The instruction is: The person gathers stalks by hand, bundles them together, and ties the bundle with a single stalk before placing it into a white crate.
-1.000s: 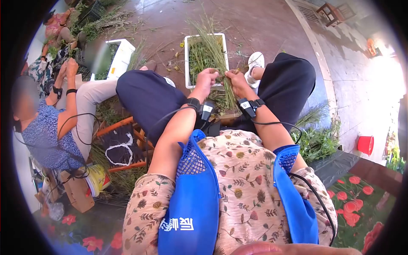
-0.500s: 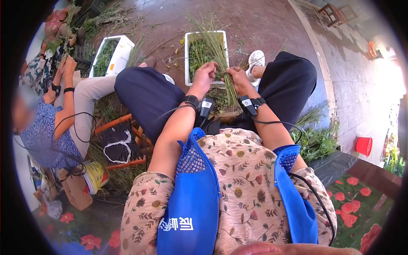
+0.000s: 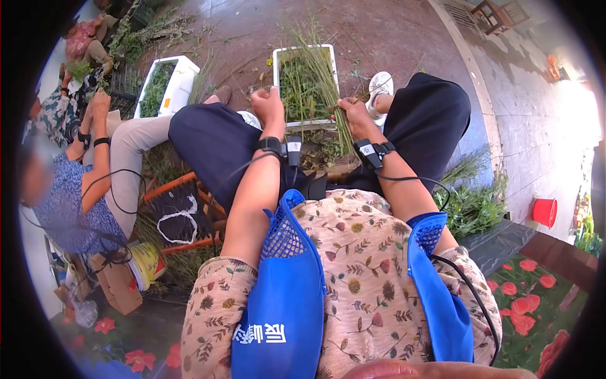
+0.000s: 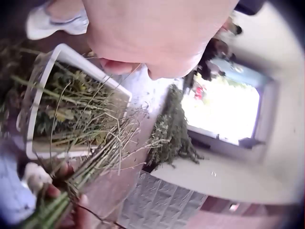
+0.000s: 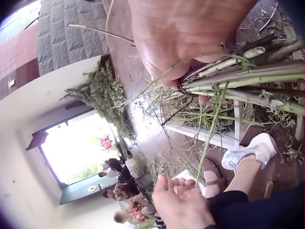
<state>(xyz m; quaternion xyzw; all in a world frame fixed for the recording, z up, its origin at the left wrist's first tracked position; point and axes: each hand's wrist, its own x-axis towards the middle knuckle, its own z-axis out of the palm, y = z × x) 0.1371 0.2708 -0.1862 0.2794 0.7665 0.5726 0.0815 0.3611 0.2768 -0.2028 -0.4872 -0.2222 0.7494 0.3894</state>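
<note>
Right hand [image 3: 353, 118] clamps a bundle of stalks [image 5: 257, 76], thick, pale green and frayed at the tops, over the near right corner of a white crate [image 3: 275, 76]. Left hand [image 3: 268, 104] hovers off its near left corner, fingers curled; whether round a stem cannot be told.

Bright daylight floods the scene; the pavement [image 3: 562, 120] at the right glares white. Fisheye bending and black corners frame the head view. In both wrist views the doorway [image 4: 224, 107] is overexposed, and each close hand [image 5: 186, 33] is blurred.
</note>
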